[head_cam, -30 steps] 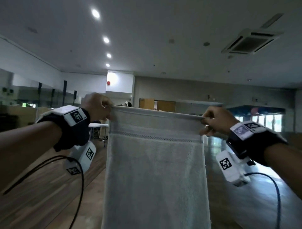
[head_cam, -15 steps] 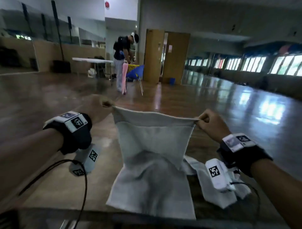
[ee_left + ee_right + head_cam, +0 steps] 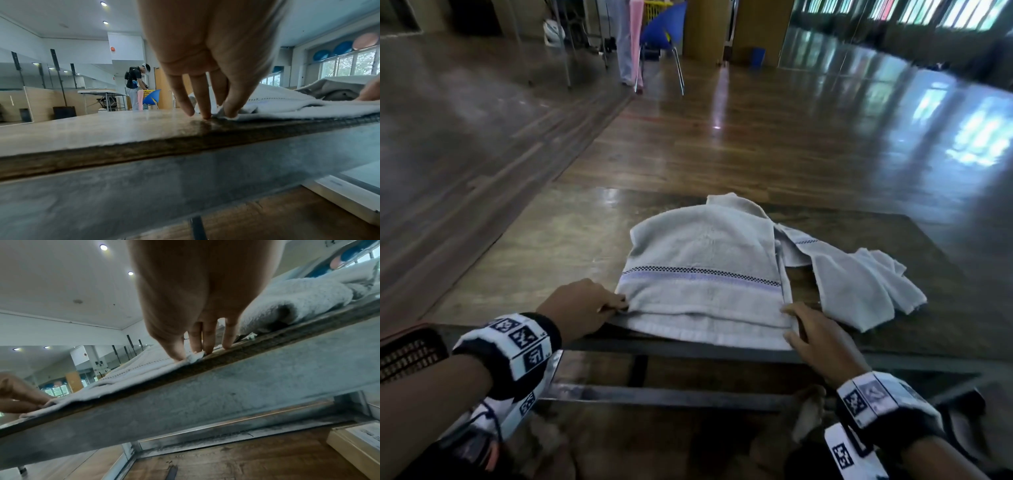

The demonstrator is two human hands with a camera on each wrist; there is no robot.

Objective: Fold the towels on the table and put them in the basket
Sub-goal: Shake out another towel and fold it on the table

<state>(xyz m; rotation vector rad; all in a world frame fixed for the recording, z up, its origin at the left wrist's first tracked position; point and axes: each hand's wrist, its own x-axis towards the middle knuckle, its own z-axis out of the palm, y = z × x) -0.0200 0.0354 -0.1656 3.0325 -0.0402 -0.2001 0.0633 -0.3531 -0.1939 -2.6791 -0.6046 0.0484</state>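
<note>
While both hands sit at the near edge of the table, the left hand pinches the near left corner of the folded towel; the left wrist view shows its fingertips closed on that corner, with other fingers touching the bare wood just beside it. The right hand lies at the near right corner of the same towel. From the right wrist view its thumb and fingers press down on the corner and seem to nip a bit of cloth, though whether they truly grip it I cannot tell.

Between the two hands the towel lies doubled over, its fold toward the far side and its loose hems toward the person. A purple stripe with a dark checked line crosses it from side to side. Its near hem runs along the table's front edge, right at the rim, above the grey metal frame.

To the right of it, touching or overlapping its far right side, a second towel lies crumpled and unfolded. So two towels are on the table: one folded, one loose. Bare wood stretches left of the left hand and beyond the towels to the far edge.

At the lower left of the head view, a dark mesh basket shows only its corner, beside the left forearm. Farther off on the wooden floor stand one blue chair and another person.
</note>
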